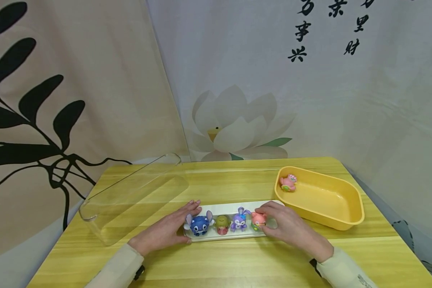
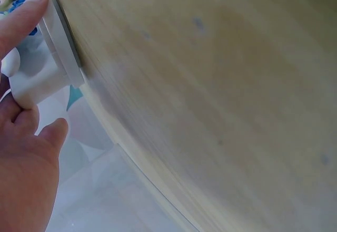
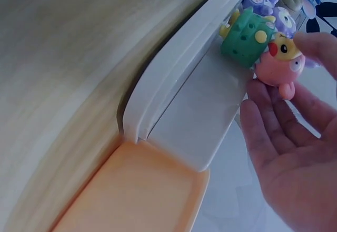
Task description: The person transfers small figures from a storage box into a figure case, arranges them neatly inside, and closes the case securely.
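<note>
On the white tray (image 1: 216,237) stand several small figurines in a row: a blue big-eared one (image 1: 199,225), a green-and-red one (image 1: 222,225) and a purple one (image 1: 239,219). My left hand (image 1: 165,234) grips the tray's left end; in the left wrist view one finger of that hand (image 2: 23,158) lies on the tray's edge (image 2: 62,42). With thumb and fingers, my right hand (image 1: 291,228) holds a pink figurine (image 1: 258,219) at the row's right end. Seen in the right wrist view, the pink figurine (image 3: 279,66) has a green base and sits between thumb and fingers of the hand (image 3: 300,163).
At the right, a yellow tub (image 1: 324,194) holds another pink figurine (image 1: 288,183) in its left corner. A clear open box or cover (image 1: 137,200) lies at the left of the wooden table (image 1: 219,264). Printed cloth hangs behind.
</note>
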`<state>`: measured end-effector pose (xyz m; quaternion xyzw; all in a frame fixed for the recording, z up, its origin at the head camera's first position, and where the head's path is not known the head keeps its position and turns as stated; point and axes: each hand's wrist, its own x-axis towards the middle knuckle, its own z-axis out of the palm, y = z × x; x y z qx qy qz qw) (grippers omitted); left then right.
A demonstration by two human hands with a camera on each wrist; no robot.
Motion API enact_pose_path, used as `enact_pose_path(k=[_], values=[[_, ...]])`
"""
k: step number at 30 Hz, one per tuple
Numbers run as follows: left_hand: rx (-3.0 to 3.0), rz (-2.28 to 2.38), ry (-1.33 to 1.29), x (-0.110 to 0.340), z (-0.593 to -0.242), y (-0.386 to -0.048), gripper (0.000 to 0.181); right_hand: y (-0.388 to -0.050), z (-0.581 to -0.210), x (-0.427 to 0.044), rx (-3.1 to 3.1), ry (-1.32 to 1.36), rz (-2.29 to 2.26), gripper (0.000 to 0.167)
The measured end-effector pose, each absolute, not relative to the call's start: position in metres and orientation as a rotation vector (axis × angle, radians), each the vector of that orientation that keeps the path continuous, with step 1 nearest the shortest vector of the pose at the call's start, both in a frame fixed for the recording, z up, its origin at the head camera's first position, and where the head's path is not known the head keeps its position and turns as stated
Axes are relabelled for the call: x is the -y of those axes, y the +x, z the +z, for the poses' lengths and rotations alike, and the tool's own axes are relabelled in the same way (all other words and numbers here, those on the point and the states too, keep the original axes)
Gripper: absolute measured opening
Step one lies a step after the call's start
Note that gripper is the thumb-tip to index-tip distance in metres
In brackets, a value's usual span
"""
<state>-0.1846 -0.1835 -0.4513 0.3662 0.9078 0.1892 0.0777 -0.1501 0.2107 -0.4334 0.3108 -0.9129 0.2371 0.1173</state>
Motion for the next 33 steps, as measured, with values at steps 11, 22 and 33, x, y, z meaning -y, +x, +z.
enact_pose_path(k=[11, 22, 33], values=[[-2.718, 0.575, 1.096, 0.183, -0.451, -0.185, 0.094, -0.150, -0.430, -0.208, 2.712, 0.915, 0.667, 0.034], [-2.718, 0.583, 1.092, 0.183, -0.451, -0.185, 0.094, -0.147, -0.429, -0.210, 2.753, 0.877, 0.677, 0.047], [-2.720, 0.571, 1.085, 0.183, -0.451, -0.185, 0.095, -0.149, -0.419, -0.225, 2.711, 0.732, 0.793, 0.054]])
